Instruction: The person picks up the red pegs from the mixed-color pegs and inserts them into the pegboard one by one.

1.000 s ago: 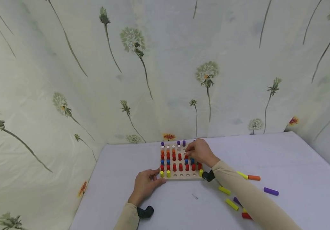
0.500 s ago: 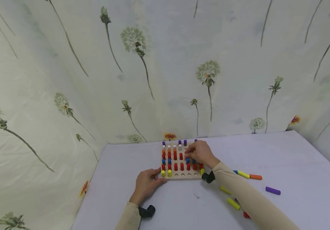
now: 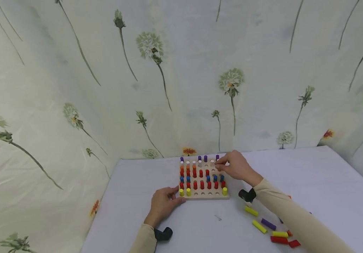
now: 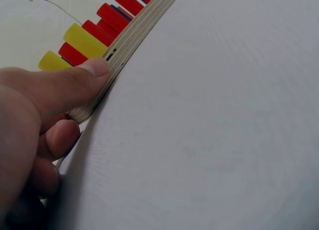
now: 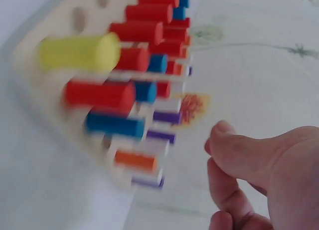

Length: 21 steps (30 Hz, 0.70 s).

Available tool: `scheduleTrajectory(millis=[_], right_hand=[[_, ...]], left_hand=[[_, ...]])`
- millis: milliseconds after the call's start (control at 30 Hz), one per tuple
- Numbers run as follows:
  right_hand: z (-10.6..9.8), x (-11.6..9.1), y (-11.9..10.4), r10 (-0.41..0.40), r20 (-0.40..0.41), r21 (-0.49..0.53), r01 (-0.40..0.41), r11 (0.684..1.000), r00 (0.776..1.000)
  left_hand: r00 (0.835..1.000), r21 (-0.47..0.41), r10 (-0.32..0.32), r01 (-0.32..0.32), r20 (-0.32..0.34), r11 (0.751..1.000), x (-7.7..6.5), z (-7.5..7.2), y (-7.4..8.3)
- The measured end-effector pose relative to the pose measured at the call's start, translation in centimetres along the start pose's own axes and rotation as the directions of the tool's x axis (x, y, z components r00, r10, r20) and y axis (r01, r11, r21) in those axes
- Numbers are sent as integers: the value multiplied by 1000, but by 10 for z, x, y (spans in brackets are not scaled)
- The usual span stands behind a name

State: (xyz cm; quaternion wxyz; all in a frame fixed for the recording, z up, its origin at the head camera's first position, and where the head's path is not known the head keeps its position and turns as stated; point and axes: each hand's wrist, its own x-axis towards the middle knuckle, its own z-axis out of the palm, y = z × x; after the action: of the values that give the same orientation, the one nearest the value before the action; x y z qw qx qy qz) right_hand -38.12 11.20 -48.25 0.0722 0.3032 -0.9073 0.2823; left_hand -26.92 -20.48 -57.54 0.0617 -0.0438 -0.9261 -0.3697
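Note:
A wooden pegboard (image 3: 205, 197) holds upright pegs in rows of yellow, red, blue, orange, white and purple. My left hand (image 3: 163, 203) grips its near left corner; in the left wrist view the thumb (image 4: 75, 85) presses the front edge and curled fingers lie at the side. My right hand (image 3: 237, 166) is over the board's back right part, its thumb and forefinger close together with nothing visible between them. In the right wrist view, that hand (image 5: 249, 170) appears apart from the pegs. A red peg (image 3: 207, 173) stands left of it in the board.
Loose pegs lie on the white tablecloth at the right, among them a yellow peg (image 3: 259, 226), a purple peg (image 3: 268, 224) and a red peg (image 3: 279, 240). My right sleeve (image 3: 292, 214) covers part of them. A flowered curtain (image 3: 181, 88) hangs behind the table.
My right hand held a red peg at the board and has let it go; the peg now stands in a hole. The hand has moved right. My left hand stays at the corner.

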Motion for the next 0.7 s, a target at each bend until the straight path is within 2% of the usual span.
scheduleTrajectory(millis=[133, 233, 400, 500, 633, 700], right_hand=[[-22, -29, 11, 15, 48, -119, -10, 993, 999], [-36, -58, 22, 47, 102, -162, -30, 986, 994], [-52, -106, 41, 122, 140, -129, -104, 986, 983], [-59, -131, 51, 182, 131, -115, -167, 979, 975], [-75, -160, 56, 303, 132, -119, -288, 950, 944], [-83, -175, 57, 371, 143, -128, -355, 926, 917]], left_hand=[[1000, -1, 3, -3, -2, 1000, -1, 0, 1], [1000, -1, -1, 1, 2, 1000, -2, 0, 1], [1000, 6, 6, -6, -12, 1000, -5, 1, 2], [1000, 7, 3, -3, -13, 1000, -5, 0, 2], [1000, -6, -2, 2, -5, 1000, -4, 1, 1], [1000, -16, -1, 1, -2, 1000, -3, 3, 1]])
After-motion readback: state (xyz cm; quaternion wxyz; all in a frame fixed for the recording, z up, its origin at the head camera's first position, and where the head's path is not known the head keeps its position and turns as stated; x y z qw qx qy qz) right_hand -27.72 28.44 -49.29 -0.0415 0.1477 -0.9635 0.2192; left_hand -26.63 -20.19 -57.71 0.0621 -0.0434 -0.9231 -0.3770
